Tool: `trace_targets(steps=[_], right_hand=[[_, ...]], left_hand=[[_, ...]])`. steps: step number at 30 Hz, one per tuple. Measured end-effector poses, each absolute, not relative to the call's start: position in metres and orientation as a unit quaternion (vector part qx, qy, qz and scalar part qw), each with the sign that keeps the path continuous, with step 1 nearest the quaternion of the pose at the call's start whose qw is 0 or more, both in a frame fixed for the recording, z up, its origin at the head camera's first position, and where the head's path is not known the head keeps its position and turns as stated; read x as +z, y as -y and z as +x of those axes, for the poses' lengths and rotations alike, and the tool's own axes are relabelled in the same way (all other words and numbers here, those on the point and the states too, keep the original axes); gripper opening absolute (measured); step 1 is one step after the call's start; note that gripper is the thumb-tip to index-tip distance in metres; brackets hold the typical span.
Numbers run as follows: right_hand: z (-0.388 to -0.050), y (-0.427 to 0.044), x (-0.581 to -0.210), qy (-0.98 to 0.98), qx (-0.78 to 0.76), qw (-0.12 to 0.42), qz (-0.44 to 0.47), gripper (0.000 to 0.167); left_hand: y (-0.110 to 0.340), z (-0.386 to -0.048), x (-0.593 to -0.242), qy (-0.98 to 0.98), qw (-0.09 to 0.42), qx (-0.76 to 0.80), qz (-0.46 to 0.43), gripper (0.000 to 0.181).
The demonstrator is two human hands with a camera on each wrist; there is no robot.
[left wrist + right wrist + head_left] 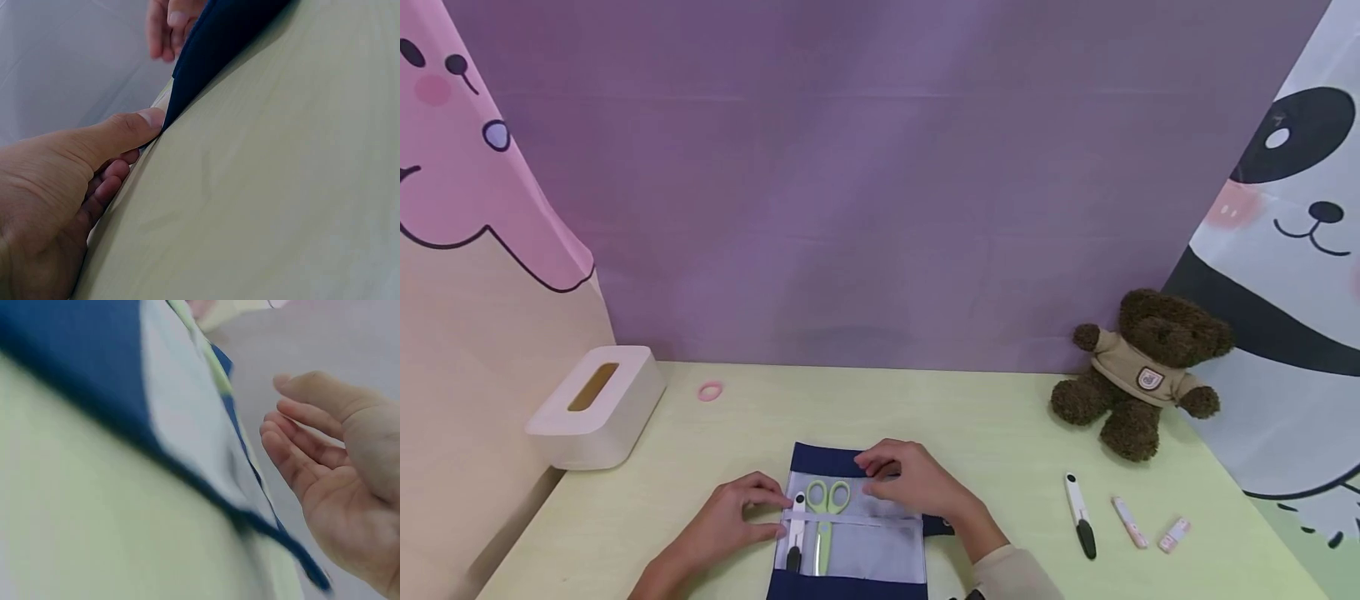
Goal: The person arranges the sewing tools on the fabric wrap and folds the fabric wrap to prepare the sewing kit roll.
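An opened-out navy fabric pouch (887,554) with a pale grey lining lies at the front of the table. Under its elastic strap (880,521) sit green-handled scissors (828,505), handles away from me, and a slim white tool with a black end (796,533). My left hand (722,517) pinches the pouch's left edge, its thumb on top in the left wrist view. Above the pouch's upper right part, my right hand (917,479) hovers with loosely bent fingers. Nothing shows between those fingers in the right wrist view.
To the right lie another white-and-black tool (1079,515), a pink-and-white stick (1129,522) and a small pink-and-white block (1174,535). A brown teddy bear (1142,375) sits behind them. A white tissue box (598,408) and a pink ring (710,391) are at the left.
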State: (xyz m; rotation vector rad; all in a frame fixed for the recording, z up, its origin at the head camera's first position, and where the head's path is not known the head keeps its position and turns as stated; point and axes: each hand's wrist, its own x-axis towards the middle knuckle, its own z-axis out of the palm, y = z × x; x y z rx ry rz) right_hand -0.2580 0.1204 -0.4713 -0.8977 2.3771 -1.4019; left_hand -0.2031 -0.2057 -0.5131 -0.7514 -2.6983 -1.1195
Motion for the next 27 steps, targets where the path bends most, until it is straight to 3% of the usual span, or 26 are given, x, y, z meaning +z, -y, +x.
trace_targets(steps=[8,18,27], right_hand=[[-0.261,-0.195,-0.457,-0.83,-0.484,0.056,-0.272,0.037],[-0.246,-0.3,-0.449,-0.864,-0.484,0.021,-0.136,0.045],[-0.233,-0.367,-0.466,-0.873,-0.487,0.019,-0.022,0.051]], left_hand=[[0.206,-0.202,-0.513,0.89,0.068,-0.374,-0.251,0.025],[0.206,-0.202,-0.512,0.892,0.064,-0.375,-0.244,0.024],[0.205,-0.201,-0.511,0.891,0.066,-0.374,-0.247,0.025]])
